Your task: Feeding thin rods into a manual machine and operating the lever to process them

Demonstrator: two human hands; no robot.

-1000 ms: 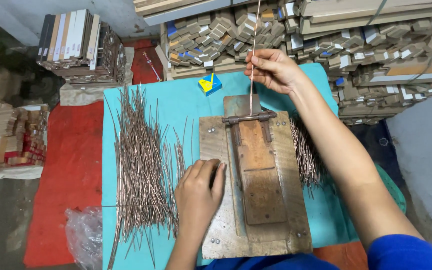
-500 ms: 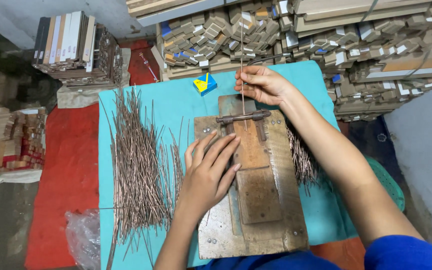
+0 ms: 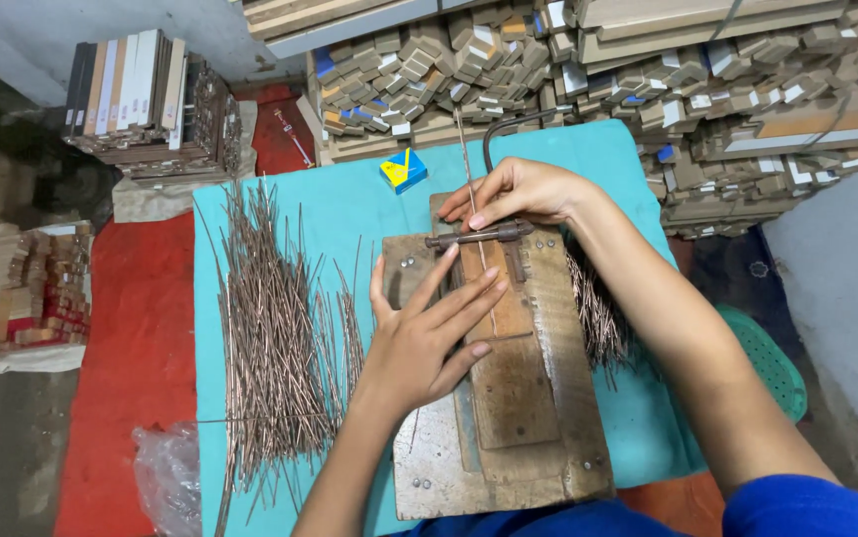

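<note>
Teal mat (image 3: 349,214) on floor, wood block stacks (image 3: 588,70) behind. Wooden jig (image 3: 538,398) at centre, metal bar (image 3: 479,237) across its top. Thin rod (image 3: 471,189) lies along jig, long axis running away from person, under bar. Right hand (image 3: 523,191) pinches rod at far end, nearer to it. Left hand (image 3: 429,333) released, fingers spread flat on jig beside rod. Rod pile (image 3: 270,338) left; second bundle (image 3: 593,308) right.
</note>
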